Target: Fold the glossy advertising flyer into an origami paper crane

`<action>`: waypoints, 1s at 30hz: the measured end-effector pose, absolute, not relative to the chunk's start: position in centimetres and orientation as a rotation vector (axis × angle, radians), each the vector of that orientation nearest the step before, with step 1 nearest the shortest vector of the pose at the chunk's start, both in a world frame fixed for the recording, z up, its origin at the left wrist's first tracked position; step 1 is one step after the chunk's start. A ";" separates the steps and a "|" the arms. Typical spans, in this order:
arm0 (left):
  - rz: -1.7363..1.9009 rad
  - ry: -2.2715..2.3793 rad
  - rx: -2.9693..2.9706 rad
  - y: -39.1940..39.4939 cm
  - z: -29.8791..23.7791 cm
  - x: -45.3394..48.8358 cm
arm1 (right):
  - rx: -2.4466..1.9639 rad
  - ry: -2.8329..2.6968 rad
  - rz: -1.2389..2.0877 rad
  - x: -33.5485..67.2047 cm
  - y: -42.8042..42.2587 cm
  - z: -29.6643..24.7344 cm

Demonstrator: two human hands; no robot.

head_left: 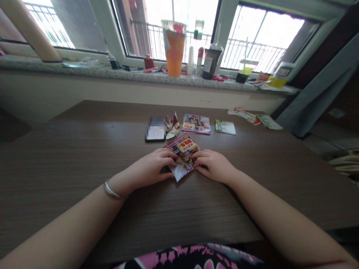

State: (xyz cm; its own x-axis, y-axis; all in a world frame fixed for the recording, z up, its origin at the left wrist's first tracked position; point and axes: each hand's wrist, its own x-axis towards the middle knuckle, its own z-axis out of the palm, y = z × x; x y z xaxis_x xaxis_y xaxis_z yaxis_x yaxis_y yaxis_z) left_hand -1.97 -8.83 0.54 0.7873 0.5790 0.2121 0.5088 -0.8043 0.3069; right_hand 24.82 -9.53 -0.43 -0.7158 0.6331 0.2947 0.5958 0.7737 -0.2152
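Note:
A square printed flyer [183, 157] with red, yellow and white print lies turned on the table in front of me. My left hand [157, 164], with a silver bangle at the wrist, grips its left side, fingertips on top. From the right, my right hand [213, 164] holds the opposite edge with bent fingers. Just beyond the flyer is a crumpled or folded piece of printed paper [172, 127], beside a phone [156, 129]. To its right lies a small stack of similar flyers [196, 123].
A small stack of green and white cards [225, 127] and several paper packets [249, 116] lie at the table's far right. On the windowsill [131, 73] stand a tall cup of orange drink [175, 52], a dark cup with a straw [211, 63] and several small items.

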 end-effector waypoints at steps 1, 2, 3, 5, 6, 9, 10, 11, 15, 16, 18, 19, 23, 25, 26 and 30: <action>0.434 0.856 2.752 -8.9 0.6 -2.0 | -0.931 -2.609 0.159 24.7 -9.5 -0.4; 0.426 0.864 2.758 -9.0 0.6 -2.0 | -0.922 -2.604 0.176 24.7 -9.5 -0.4; 0.411 0.873 2.758 -9.0 0.6 -2.0 | -0.916 -2.600 0.196 24.6 -9.4 -0.4; 0.376 0.892 2.745 -9.2 0.7 -2.0 | -0.913 -2.595 0.239 24.3 -9.3 -0.4; 0.363 0.900 2.737 -9.2 0.7 -2.1 | -0.915 -2.593 0.261 24.2 -9.3 -0.3; 0.347 0.932 2.728 -9.5 0.9 -1.9 | -0.944 -2.580 0.313 24.0 -9.4 -0.1; 0.344 0.948 2.733 -9.6 1.0 -1.8 | -0.962 -2.573 0.325 23.9 -9.5 0.0; 0.345 0.966 2.737 -9.7 1.1 -1.7 | -0.983 -2.563 0.335 23.9 -9.5 0.1; 0.369 1.016 2.735 -10.3 1.3 -0.8 | -1.046 -2.537 0.361 23.7 -9.8 0.3; 0.367 1.024 2.723 -10.4 1.4 -0.6 | -1.057 -2.534 0.363 23.7 -9.8 0.3; 0.349 1.028 2.699 -10.6 1.4 -0.3 | -1.073 -2.531 0.361 23.7 -9.8 0.3; 0.341 1.006 2.695 -10.7 1.4 -0.2 | -1.074 -2.533 0.357 23.7 -9.8 0.3; 0.340 0.929 2.772 -10.8 1.3 -0.2 | -0.987 -2.568 0.363 23.6 -9.7 0.1; 0.372 0.959 2.786 -10.9 1.2 -0.3 | -0.952 -2.575 0.374 23.6 -9.7 0.1; 0.393 0.991 2.771 -10.9 1.2 -0.3 | -0.946 -2.576 0.383 23.6 -9.8 0.1; 0.417 1.178 2.593 -10.8 1.1 -0.3 | -0.936 -2.584 0.451 23.6 -10.0 0.0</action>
